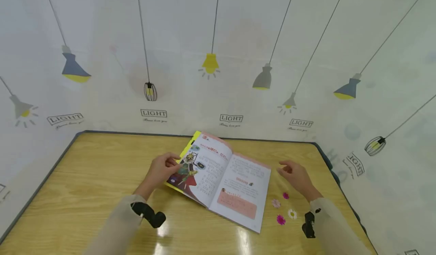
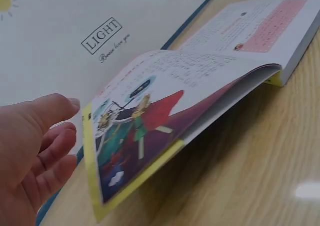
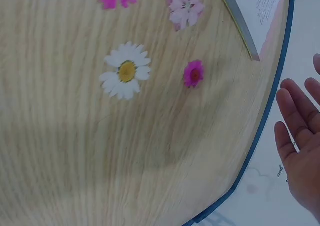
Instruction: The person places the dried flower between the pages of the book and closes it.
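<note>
An open book (image 1: 235, 179) with a yellow cover edge lies on the wooden table. Its left page carries a colourful drawing, and in the left wrist view that left half (image 2: 150, 100) tilts up off the wood. My left hand (image 1: 163, 169) is at the book's left edge. Seen from the left wrist, its thumb and loosely bent fingers end just short of the yellow edge. To the right of the book hovers my right hand (image 1: 296, 175), fingers relaxed, holding nothing. Below it lie several small flowers, among them a white daisy (image 3: 126, 71) and a pale pink one (image 3: 186, 7).
Magenta flowers (image 1: 281, 219) lie beside the daisy, close to the book's right edge. The table (image 1: 85, 194) has a dark blue rim. Behind it and at the sides hangs a pale covering (image 1: 184, 96) printed with lamps. Dark straps circle both wrists.
</note>
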Demonstrator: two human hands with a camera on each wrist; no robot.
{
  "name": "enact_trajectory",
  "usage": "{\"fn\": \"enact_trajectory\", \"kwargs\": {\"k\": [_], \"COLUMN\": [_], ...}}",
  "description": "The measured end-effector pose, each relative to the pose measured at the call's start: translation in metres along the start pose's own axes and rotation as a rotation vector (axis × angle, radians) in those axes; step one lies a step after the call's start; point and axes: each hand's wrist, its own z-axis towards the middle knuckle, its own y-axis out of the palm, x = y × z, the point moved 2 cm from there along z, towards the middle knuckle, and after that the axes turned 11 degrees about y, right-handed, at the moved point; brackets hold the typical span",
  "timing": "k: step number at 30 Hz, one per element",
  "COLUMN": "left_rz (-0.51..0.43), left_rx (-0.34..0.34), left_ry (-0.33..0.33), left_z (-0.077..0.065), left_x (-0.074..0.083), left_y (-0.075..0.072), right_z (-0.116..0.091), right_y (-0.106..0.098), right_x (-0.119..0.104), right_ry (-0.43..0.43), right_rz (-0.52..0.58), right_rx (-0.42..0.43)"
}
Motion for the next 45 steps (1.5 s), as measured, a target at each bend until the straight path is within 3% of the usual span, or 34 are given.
{"fn": "enact_trajectory", "kwargs": {"k": [5, 11, 19, 27, 37, 45], "left_rz": [-0.045, -0.093, -0.044, -0.002, 0.036, 0.039], "left_rx": [-0.057, -0.078, -0.089, -0.094, -0.081, -0.093], "left_ry": [-0.046, -0.072, -0.081, -0.092, -0.095, -0.123], "left_z": [-0.005, -0.011, -0.017, -0.018, -0.020, -0.022], "left_x": [-0.005, -0.013, -0.023, -0.029, -0.033, -0.033], "left_y": [0.013, 0.022, 0.029, 0.036, 0.036, 0.039], "right_z": [-0.010, -0.022, -0.039, -0.053, -0.063, -0.076], "right_y": [-0.003, -0.003, -0.001, 0.000, 0.003, 0.007], "right_x": [0.006, 0.015, 0.031, 0.040, 0.052, 0.069], "right_ry": [-0.023, -0.024, -0.007, 0.062, 0.111, 0.201], "right_rz": [-0.001, 0.012, 0.037, 0.058, 0.082, 0.070], "right_rx": [-0.029, -0.065, -0.084, -0.127, -0.145, -0.155]}}
